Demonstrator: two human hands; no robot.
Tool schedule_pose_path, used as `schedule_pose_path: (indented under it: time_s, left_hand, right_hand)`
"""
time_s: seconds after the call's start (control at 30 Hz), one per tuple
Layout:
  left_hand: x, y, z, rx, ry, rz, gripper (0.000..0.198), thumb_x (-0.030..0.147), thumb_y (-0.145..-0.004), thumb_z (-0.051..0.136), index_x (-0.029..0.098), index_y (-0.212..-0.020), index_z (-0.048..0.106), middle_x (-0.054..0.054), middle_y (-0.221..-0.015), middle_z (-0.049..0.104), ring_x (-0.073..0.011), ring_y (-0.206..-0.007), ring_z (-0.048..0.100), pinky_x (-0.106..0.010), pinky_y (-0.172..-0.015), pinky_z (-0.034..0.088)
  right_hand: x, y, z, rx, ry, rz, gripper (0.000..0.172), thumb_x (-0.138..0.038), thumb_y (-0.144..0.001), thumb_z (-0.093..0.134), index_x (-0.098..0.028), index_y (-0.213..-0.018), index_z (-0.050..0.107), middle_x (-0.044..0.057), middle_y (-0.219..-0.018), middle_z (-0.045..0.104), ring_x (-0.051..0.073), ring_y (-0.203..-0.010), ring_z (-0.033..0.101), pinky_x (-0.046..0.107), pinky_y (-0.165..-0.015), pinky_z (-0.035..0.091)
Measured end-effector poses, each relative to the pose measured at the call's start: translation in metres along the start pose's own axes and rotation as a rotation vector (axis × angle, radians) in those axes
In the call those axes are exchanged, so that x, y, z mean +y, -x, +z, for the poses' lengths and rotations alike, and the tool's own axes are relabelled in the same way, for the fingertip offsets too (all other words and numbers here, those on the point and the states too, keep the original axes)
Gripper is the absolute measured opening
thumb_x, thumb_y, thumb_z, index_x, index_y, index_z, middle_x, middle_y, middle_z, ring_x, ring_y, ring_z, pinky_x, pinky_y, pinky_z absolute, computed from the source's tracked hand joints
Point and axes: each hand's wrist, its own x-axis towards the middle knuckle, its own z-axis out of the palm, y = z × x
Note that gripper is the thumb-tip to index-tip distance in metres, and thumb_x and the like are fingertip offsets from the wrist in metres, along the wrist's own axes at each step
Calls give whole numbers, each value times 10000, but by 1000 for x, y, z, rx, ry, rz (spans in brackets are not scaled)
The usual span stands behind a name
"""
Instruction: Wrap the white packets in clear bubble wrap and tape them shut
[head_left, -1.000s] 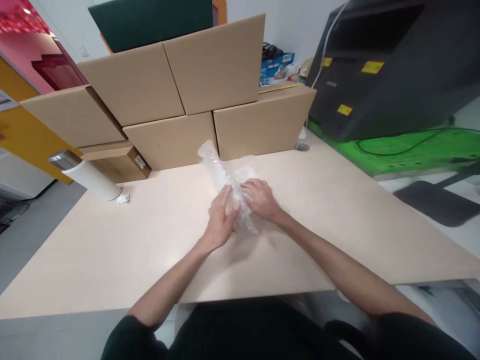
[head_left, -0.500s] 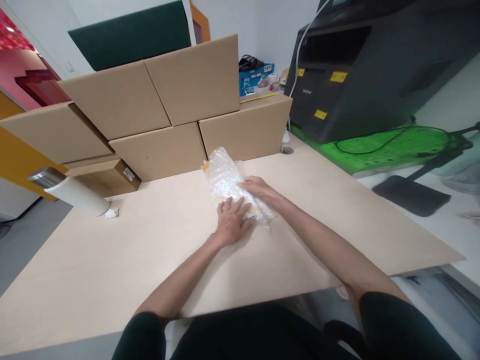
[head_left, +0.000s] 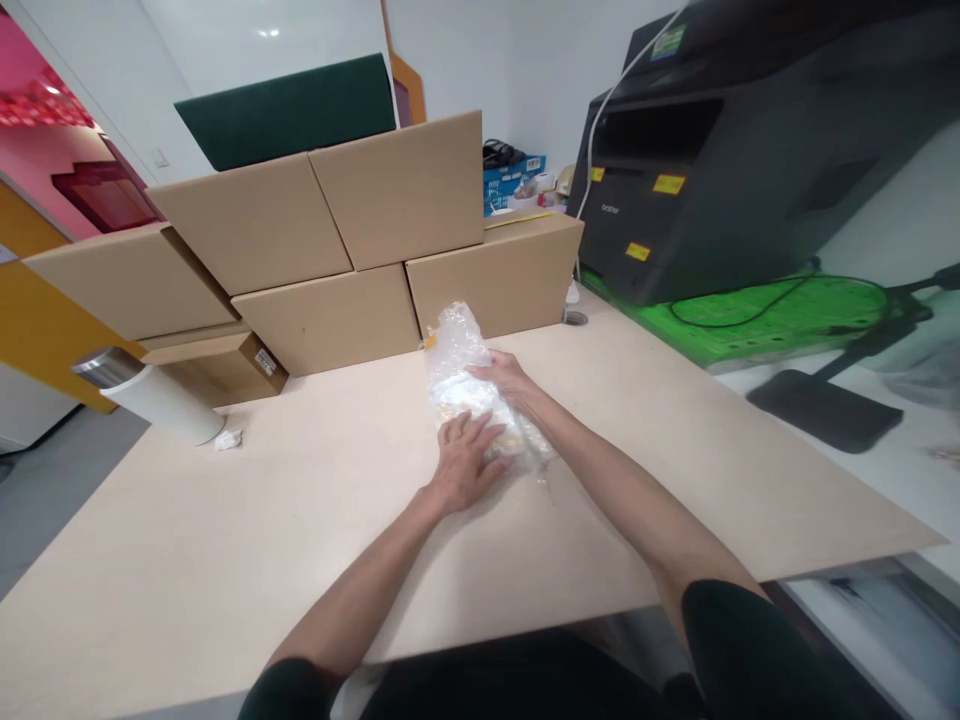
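Note:
A clear bubble-wrap package [head_left: 459, 350] lies on the light wooden table, its far end close to the cardboard boxes. Something whitish and yellowish shows through the plastic, too blurred to name. My left hand [head_left: 466, 462] rests on the near left part of the package, fingers spread and pressing down. At the package's right edge is my right hand [head_left: 507, 376], its fingers curled over the wrap and its thumb hidden. Loose plastic sticks out on the near right side, beneath my right wrist.
Stacked cardboard boxes [head_left: 322, 325] line the table's back, a dark green box [head_left: 292, 112] on top. At left stand a white bottle [head_left: 169, 400] with a steel lid and a crumpled tissue [head_left: 229, 440]. A black printer [head_left: 675, 220] and black stand [head_left: 825, 408] are at right.
The view has tilted up slightly, so everything sits lower in it. Both hands stay on the package; my left hand has slid slightly toward me, and more of the wrap's near part shows.

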Motion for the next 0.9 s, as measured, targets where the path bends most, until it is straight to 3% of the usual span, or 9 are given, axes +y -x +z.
schedule_pose_path:
  time_s: [0.1,0.17,0.27,0.43,0.6,0.67,0.77,0.9]
  left_hand:
    - [-14,-2,-19,238,-12,-95,611,521,-911,580,247,-1447,479,-122,-1624,286,-390,-1488,186,-584,-1156,183]
    - [-25,-3,-37,324,-12,-164,694,568,-864,626,252,-1460,461,-140,-1650,186,-419,-1502,115,-615,-1162,125]
    - [-36,2,-64,201,123,-153,782,602,-815,675,265,-1474,423,-154,-1634,218,-415,-1493,171,-607,-1170,135]
    - [-29,14,-82,-41,686,-183,952,524,-752,777,250,-1508,267,-159,-1423,503,-326,-1242,542,-467,-1001,463]
    - [-18,15,-81,15,1036,-321,710,405,-679,859,198,-1257,503,-88,-1175,622,-240,-1011,643,-331,-827,524]
    - [-21,14,-83,40,1110,-386,654,375,-633,888,172,-1163,563,-73,-1094,649,-228,-960,655,-314,-807,517]
    - [-34,12,-84,56,1225,-480,647,350,-577,912,150,-1111,607,-73,-1028,684,-220,-893,671,-321,-800,517]
    - [-51,12,-79,80,1280,-542,630,334,-564,918,134,-1092,638,-92,-1012,703,-213,-850,678,-320,-775,519]
  right_hand:
    - [-11,17,1,-47,-11,-19,474,-327,-434,923,-176,-798,660,10,-739,718,182,-670,657,319,-674,528]
    - [-20,32,3,-135,0,-24,514,-338,-452,927,-179,-864,663,28,-819,738,201,-730,682,338,-715,543]
    - [-30,54,6,-253,43,-75,572,-353,-521,915,-215,-981,604,17,-855,736,199,-740,692,334,-687,548]
    - [-38,71,12,-207,63,-221,621,-410,-560,904,-259,-969,460,-36,-775,691,152,-647,646,287,-608,507]
    - [-33,66,17,-120,148,-311,602,-515,-601,864,-260,-970,461,-26,-773,644,160,-684,622,319,-668,510]
    - [-27,63,17,-45,247,-326,570,-567,-629,829,-251,-979,510,18,-876,647,190,-791,630,364,-760,525]
    - [-20,60,13,-61,327,-204,636,-615,-673,783,-262,-1150,555,108,-1243,588,261,-1096,594,437,-956,494]
    - [-16,69,3,-372,196,119,996,-547,-658,834,-297,-1473,319,135,-1425,495,302,-1239,555,480,-1047,456]
